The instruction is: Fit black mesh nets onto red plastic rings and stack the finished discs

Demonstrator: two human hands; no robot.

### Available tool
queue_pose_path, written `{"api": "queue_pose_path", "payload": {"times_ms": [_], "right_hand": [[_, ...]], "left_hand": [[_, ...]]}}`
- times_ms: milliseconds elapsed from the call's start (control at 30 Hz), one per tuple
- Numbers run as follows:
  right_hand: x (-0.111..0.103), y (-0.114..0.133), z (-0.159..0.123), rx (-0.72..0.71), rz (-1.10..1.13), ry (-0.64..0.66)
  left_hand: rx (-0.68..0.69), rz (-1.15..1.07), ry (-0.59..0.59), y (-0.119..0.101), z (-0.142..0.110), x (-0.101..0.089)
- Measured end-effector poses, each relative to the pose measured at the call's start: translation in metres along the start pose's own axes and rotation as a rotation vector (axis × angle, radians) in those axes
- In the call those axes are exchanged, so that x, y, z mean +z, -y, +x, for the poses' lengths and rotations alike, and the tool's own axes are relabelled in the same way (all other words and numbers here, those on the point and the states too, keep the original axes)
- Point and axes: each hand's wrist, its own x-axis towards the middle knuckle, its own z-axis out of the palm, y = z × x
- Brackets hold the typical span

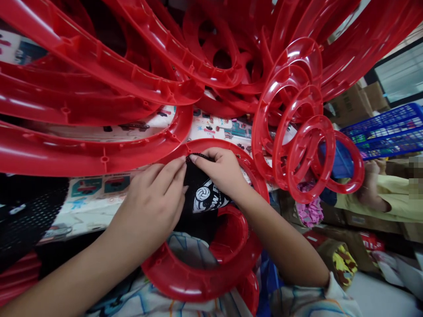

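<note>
- While our left hand [150, 204] pinches the edge of the black woven mesh net with a white printed label [203, 193], its fingertips [178, 165] are drawn close together at the rim of the glossy red plastic hoop [205, 268] lying across our lap.
- Our right hand [220, 169] mirrors it, thumb and forefinger narrowed on the same top edge of the net, so both hands meet just beside each other at the hoop's far rim.
- We judge the net soft, limp and light; it will sag and bunch unless we take it by its corded edge, as we do here.
- We judge the hoop stiff, light and slick, with ribs along its inner channel that offer the better purchase.
- Both our wrists are bent downward, palms facing the lap, with our forearms coming in from the lower left and lower right.
- Outward, a dense stack of red plastic hoops [99, 88] hangs over a patterned play mat [95, 193].
- To the right, smaller red rings [304, 149] overlap, a blue plastic crate [386, 127] sits behind, and another person in a yellow garment [390, 200] is nearby.
</note>
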Motion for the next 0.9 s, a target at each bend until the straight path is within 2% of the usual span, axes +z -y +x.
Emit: {"api": "queue_pose_path", "payload": {"times_ms": [233, 533, 800, 900], "right_hand": [[0.002, 0.002, 0.0, -0.008, -0.037, -0.035], [0.007, 0.003, 0.005, -0.032, -0.186, -0.094], [0.008, 0.012, -0.004, -0.151, -0.471, -0.202], [0.007, 0.013, -0.005, -0.163, -0.448, -0.198]], "left_hand": [[-0.106, 0.002, 0.096, -0.004, -0.002, 0.003], [-0.129, 0.106, 0.162, -0.008, -0.001, 0.001], [-0.16, 0.137, 0.199, -0.01, 0.002, -0.001], [-0.163, 0.158, 0.214, -0.011, 0.005, -0.003]]}}
